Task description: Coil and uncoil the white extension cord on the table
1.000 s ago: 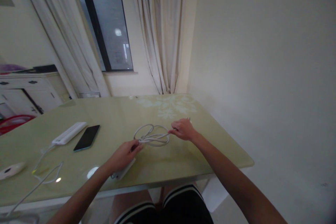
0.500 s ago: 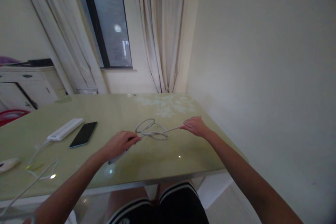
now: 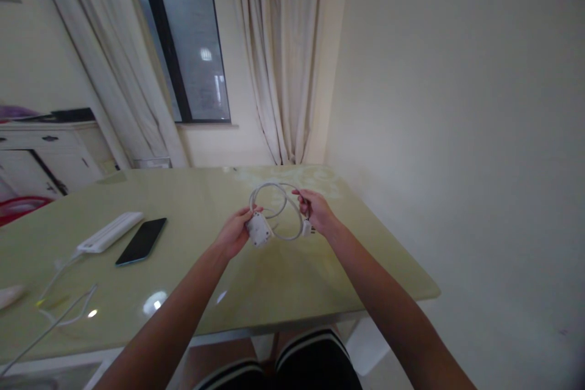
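Over the glossy, pale green surface (image 3: 292, 292), the left hand (image 3: 233, 233) grips a boxy white block (image 3: 259, 230), while the right hand's (image 3: 317, 210) curled fingers pinch a cable (image 3: 286, 198). Both forearms slant forward and inward; the smooth, whitish cable bends in round loops between the hands.

The white block (image 3: 259, 230) looks plastic, the tabletop (image 3: 292, 286) glossy, the curtains (image 3: 286, 55) matt cloth.
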Tool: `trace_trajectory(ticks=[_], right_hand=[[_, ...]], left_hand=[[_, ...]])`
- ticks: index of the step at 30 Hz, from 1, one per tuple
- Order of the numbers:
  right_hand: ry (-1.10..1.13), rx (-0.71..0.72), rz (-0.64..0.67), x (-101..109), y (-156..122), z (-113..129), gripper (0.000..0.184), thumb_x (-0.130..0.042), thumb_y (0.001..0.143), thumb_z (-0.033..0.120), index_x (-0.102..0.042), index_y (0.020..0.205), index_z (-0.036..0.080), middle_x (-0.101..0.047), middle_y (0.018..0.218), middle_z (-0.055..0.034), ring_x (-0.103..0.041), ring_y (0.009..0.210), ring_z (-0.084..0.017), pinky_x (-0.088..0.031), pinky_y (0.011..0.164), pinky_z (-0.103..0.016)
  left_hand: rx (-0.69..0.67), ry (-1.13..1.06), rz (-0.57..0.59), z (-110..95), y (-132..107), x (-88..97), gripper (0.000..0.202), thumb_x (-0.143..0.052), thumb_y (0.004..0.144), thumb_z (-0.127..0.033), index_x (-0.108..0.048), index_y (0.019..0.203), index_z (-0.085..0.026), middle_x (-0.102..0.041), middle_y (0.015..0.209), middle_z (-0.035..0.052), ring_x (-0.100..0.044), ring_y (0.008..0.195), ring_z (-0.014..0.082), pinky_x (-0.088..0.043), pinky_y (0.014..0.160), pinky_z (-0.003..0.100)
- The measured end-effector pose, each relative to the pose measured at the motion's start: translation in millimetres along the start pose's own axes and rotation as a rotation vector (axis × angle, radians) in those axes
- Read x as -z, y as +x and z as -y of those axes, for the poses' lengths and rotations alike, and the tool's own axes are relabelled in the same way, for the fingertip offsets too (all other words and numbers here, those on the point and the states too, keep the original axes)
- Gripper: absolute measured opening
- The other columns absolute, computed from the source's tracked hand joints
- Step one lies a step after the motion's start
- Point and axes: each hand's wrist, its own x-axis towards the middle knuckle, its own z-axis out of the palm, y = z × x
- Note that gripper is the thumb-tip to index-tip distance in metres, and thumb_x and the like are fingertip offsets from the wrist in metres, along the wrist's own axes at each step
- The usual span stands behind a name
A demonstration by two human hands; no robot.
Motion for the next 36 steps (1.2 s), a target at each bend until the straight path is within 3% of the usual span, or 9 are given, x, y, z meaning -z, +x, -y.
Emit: trace_trajectory(ticks=[6, 11, 14, 19, 24, 28, 32, 36], right_hand=[[0.139, -0.099, -0.124, 3.9, 11.0, -32.4, 0.011, -0.069, 0.074, 0.019, -0.073, 0.083, 0.013, -0.058, 0.064, 0.0024, -0.045, 0.05, -0.005, -0.036, 0.049, -0.018], [0.194, -0.063, -0.207, 9.6, 18.0, -60.1, 0.021, -0.072, 0.07, 0.017, -0.072, 0.091, 0.02, -0.072, 0.081, -0.0009, -0.063, 0.07, -0.012, -0.049, 0.066, -0.022], [0.059, 0.023, -0.213, 18.4, 15.2, -70.8, 0.028, -0.074, 0.069, 0.026, -0.074, 0.097, 0.02, -0.076, 0.093, -0.0038, -0.067, 0.081, -0.016, -0.051, 0.073, -0.026], [-0.333, 0.158, -0.287, 31.1, 10.5, -82.0, 0.033, -0.069, 0.072, 0.044, -0.077, 0.089, 0.016, -0.074, 0.083, -0.0041, -0.064, 0.075, -0.017, -0.048, 0.071, -0.027], [-0.424, 0.231, -0.339, 30.9, 9.0, -86.5, 0.034, -0.067, 0.073, 0.045, -0.078, 0.087, 0.017, -0.075, 0.084, -0.0034, -0.063, 0.077, -0.017, -0.047, 0.07, -0.026], [-0.431, 0.303, -0.446, 32.7, 7.5, -81.7, 0.033, -0.069, 0.072, 0.047, -0.076, 0.086, 0.017, -0.073, 0.078, -0.0045, -0.061, 0.069, -0.016, -0.046, 0.064, -0.025], [-0.435, 0.289, -0.549, 35.5, 6.5, -77.4, 0.04, -0.068, 0.074, 0.056, -0.07, 0.073, 0.016, -0.065, 0.063, -0.003, -0.054, 0.056, -0.013, -0.041, 0.054, -0.023], [-0.28, 0.254, -0.473, 32.3, 6.1, -76.3, 0.044, -0.059, 0.08, 0.059, -0.07, 0.08, 0.016, -0.065, 0.062, -0.0025, -0.054, 0.05, -0.011, -0.041, 0.05, -0.023]], left_hand=[[-0.01, 0.194, -0.034, 33.3, 30.6, 19.4, 0.024, -0.079, 0.073, -0.021, -0.076, 0.097, -0.016, -0.076, 0.102, 0.0089, -0.067, 0.076, 0.0141, -0.047, 0.059, 0.021], [-0.193, 0.284, -0.167, 53.3, 48.1, 31.0, 0.029, -0.08, 0.069, -0.03, -0.075, 0.092, -0.013, -0.077, 0.09, 0.0099, -0.068, 0.076, 0.0185, -0.053, 0.07, 0.029], [-0.358, 0.503, -0.254, 56.8, 46.3, 32.1, 0.029, -0.072, 0.076, -0.035, -0.077, 0.095, -0.014, -0.077, 0.089, 0.0105, -0.07, 0.079, 0.0212, -0.054, 0.077, 0.033], [-0.524, 0.789, -0.329, 52.8, 33.1, 32.4, 0.034, -0.068, 0.08, -0.04, -0.077, 0.099, -0.013, -0.077, 0.096, 0.0126, -0.07, 0.086, 0.0237, -0.054, 0.083, 0.035], [-0.531, 0.762, -0.356, 50.1, 27.2, 36.6, 0.033, -0.071, 0.077, -0.041, -0.076, 0.096, -0.014, -0.076, 0.087, 0.0109, -0.069, 0.078, 0.0224, -0.053, 0.076, 0.033], [-0.632, 0.67, -0.372, 47.9, 25.9, 42.0, 0.03, -0.069, 0.078, -0.043, -0.075, 0.092, -0.017, -0.074, 0.078, 0.0068, -0.065, 0.066, 0.0185, -0.051, 0.067, 0.029], [-0.636, 0.631, -0.299, 45.7, 19.8, 39.6, 0.034, -0.061, 0.085, -0.048, -0.074, 0.092, -0.018, -0.072, 0.073, 0.0046, -0.058, 0.054, 0.0145, -0.046, 0.056, 0.025], [-0.729, 0.57, -0.188, 45.3, 14.8, 33.6, 0.034, -0.062, 0.086, -0.045, -0.075, 0.102, -0.019, -0.076, 0.088, 0.0075, -0.067, 0.07, 0.0162, -0.053, 0.069, 0.027]])
